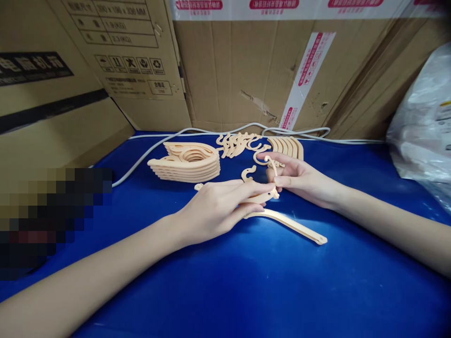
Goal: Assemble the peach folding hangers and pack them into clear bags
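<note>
My left hand (221, 204) is closed around a cream plastic hanger arm (259, 199), whose holed end points right. Between the thumb and fingers of my right hand (296, 176) is a cream hanger hook (272, 165). The hook's lower end meets the holed end of the arm; whether they are joined I cannot tell. Just below my hands, another hanger arm (296, 224) lies slanted on the blue surface. A loose hook (248, 173) rests behind my left fingers. Part of the held arm is hidden by my left hand.
Behind my hands are a stack of folded cream hangers (186, 171), a pile of loose hooks (234, 144) and several nested hanger arms (289, 146). A white cable (155, 149) runs along the back. Cardboard boxes (225, 75) wall the blue table (246, 291); a plastic bag (423, 117) sits right.
</note>
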Demonstrator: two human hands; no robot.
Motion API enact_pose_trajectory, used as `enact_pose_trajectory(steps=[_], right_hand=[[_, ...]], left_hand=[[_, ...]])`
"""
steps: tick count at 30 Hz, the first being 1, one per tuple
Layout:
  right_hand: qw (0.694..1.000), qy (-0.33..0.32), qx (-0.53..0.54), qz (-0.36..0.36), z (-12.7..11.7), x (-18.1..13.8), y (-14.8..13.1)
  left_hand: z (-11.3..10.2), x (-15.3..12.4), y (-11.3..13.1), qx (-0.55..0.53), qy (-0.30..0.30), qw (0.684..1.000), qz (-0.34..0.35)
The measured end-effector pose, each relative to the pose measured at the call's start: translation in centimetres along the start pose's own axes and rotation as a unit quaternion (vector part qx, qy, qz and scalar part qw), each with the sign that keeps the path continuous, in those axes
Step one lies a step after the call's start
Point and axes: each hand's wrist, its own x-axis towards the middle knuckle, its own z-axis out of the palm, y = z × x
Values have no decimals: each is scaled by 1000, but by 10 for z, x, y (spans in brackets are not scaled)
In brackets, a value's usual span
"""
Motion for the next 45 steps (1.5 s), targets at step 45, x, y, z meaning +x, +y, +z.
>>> enact_pose_trajectory(steps=[45], right_hand=[[998,25,-57,-8,5,-5,0]], left_hand=[[-5,-2,2,125,-15,991,37]])
